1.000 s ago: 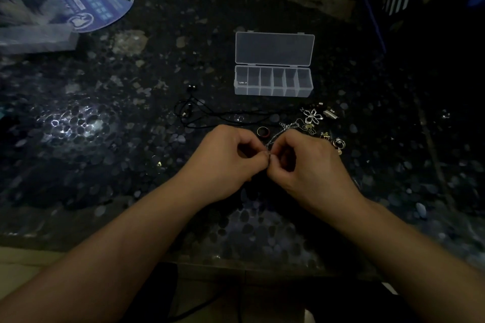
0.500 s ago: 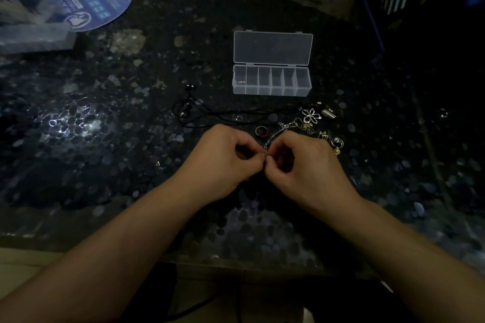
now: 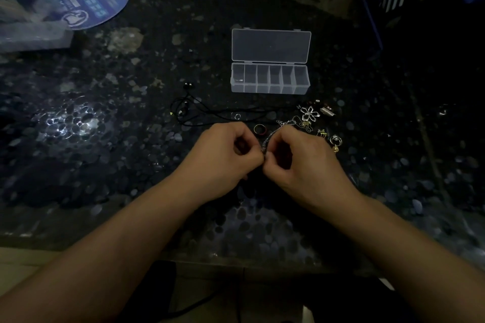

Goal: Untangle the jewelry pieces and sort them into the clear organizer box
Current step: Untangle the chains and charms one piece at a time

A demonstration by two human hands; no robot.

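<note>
At the centre of the dark pebble-patterned table, your left hand and right hand meet fingertip to fingertip, both with fingers curled in and pinching the near end of a thin silver chain. From that pinch the chain runs toward one o'clock into a small tangle of jewelry, where a silver flower pendant lies beside a gold-toned chain and a few small clasps. At about twelve o'clock from your hands, just beyond your knuckles, a dark red ring lies flat. A black cord necklace sprawls at eleven o'clock, with a small silver ring beside its strand. A round charm sits at two o'clock, close to your right hand. The clear organizer box stands farther off at twelve o'clock, lid open and laid back, its row of compartments facing you; whether the leftmost one holds anything is too dim to tell. Far off at ten o'clock lie a blue hand fan and some clear plastic packaging.
</note>
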